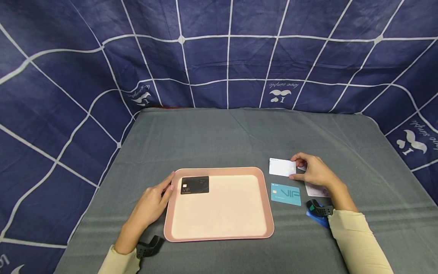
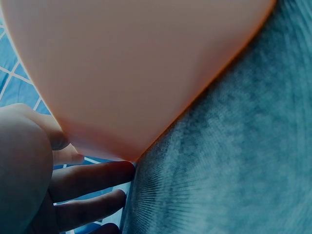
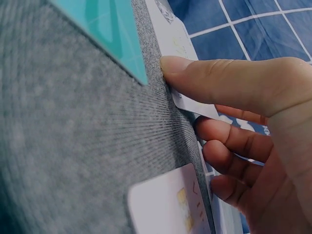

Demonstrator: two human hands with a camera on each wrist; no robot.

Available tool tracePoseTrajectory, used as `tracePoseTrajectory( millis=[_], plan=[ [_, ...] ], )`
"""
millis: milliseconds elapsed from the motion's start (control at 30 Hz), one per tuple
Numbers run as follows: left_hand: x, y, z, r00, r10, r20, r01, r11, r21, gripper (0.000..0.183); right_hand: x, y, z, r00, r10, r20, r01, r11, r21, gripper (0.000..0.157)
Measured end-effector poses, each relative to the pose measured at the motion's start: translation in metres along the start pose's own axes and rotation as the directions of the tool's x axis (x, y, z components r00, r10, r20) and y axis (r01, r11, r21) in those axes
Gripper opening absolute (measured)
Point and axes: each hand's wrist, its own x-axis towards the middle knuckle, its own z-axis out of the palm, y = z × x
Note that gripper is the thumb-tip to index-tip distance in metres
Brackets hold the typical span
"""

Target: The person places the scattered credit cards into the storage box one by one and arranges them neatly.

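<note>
My right hand (image 1: 316, 171) pinches a white bank card (image 1: 281, 167) by its right end, thumb at the lower edge, index finger at the upper. The thumb on the card's edge shows close up in the right wrist view. Below that card lies a teal VIP card (image 1: 286, 194). A pale pink card (image 1: 316, 190) is partly covered by my right wrist, and a blue card (image 1: 317, 218) by the wristband. My left hand (image 1: 148, 205) rests against the left rim of a pink tray (image 1: 268, 213), fingers fairly straight. Inside the tray is a black VIP card (image 1: 195, 185).
Grey cloth (image 1: 219, 133) covers the table. Blue curtain fabric (image 1: 212, 57) with white grid lines stands behind it and at both sides. A sliver of another light card (image 1: 302, 168) shows beneath my right hand.
</note>
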Motion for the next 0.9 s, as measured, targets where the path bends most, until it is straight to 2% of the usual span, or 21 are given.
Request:
tracePoseTrajectory(
  millis=[500, 900],
  plan=[
    [-0.0005, -0.0001, 0.0003, 1.000, -0.002, -0.001, 0.002, 1.000, 0.001, 0.043, -0.0006, 0.0002, -0.0007, 1.000, 0.008, 0.019, -0.009, 0.999, 0.043, 0.053],
    [-0.0005, 0.0006, 0.0003, 1.000, 0.009, -0.008, -0.009, 1.000, 0.003, 0.042, -0.0011, 0.0003, -0.0013, 0.999, 0.030, 0.026, -0.030, 0.999, 0.021, 0.056]
  ],
)
